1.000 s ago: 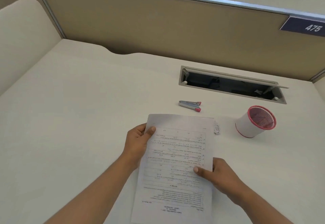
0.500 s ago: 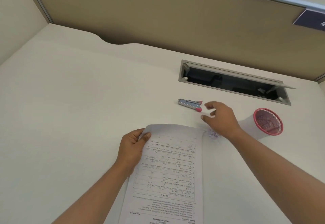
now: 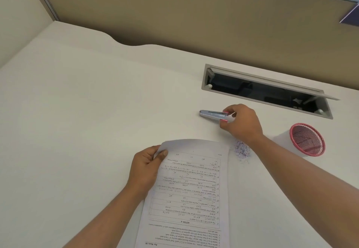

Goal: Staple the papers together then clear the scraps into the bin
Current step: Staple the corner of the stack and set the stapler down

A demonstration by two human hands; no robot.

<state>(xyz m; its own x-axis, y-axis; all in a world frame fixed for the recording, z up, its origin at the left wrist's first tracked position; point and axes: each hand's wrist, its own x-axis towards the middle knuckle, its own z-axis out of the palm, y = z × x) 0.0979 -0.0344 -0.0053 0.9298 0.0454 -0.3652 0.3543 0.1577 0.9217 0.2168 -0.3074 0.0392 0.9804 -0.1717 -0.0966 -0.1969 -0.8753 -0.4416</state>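
Printed papers (image 3: 190,193) lie lengthwise on the white desk in front of me. My left hand (image 3: 145,167) grips their far left corner, thumb on top. A small silver stapler (image 3: 212,114) with pink ends lies beyond the papers. My right hand (image 3: 240,122) pinches the stapler's right end between thumb and fingers. A crumpled paper scrap (image 3: 240,150) with blue marks sits just right of the papers' top corner, partly under my right wrist. The small bin (image 3: 307,138), white with a pink mesh rim, lies tipped at the right, mouth toward me.
An open cable slot (image 3: 266,90) with a raised grey flap is cut into the desk (image 3: 87,111) behind the stapler. A tan partition wall (image 3: 174,14) runs along the back and left of the desk.
My right hand left the papers, reached forward past the scrap and took hold of the stapler's right end. My left hand keeps its grip on the papers. The view tilted down and closer.
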